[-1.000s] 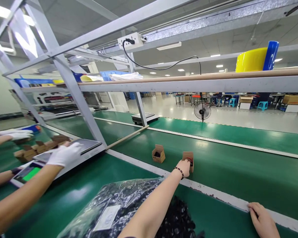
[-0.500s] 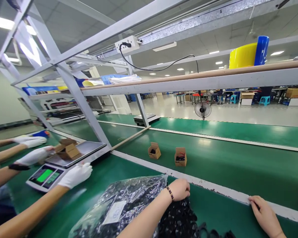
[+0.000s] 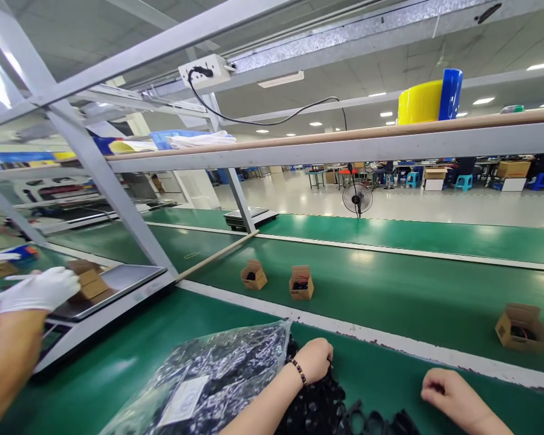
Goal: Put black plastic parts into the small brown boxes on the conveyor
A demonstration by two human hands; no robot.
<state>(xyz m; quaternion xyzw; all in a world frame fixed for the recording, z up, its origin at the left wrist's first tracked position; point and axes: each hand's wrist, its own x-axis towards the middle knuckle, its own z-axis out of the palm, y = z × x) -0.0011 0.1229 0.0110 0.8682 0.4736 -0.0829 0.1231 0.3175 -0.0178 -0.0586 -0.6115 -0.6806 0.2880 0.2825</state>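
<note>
My left hand (image 3: 315, 359), with a beaded bracelet at the wrist, rests over a heap of black plastic parts (image 3: 315, 408). Its fingers are curled down, and what they grip is hidden. Left of it lies a clear plastic bag (image 3: 226, 356) full of black parts, bearing a white label (image 3: 184, 400). Some loose black ring-shaped parts (image 3: 375, 423) spill from the heap to the right. My right hand (image 3: 448, 393) hovers near the white strip, its fingers curled in with nothing visible in them.
Small open cartons with dark contents stand on the green belt: one carton (image 3: 254, 277), a second (image 3: 301, 284) and a third (image 3: 521, 329). At left, a co-worker's gloved hand (image 3: 40, 293) touches a carton (image 3: 90, 284) on a scale (image 3: 131, 278). A shelf beam (image 3: 326, 148) crosses overhead.
The view has turned right, bringing the third carton into sight. My right hand has drawn back from the white strip. My left hand stays at the heap.
</note>
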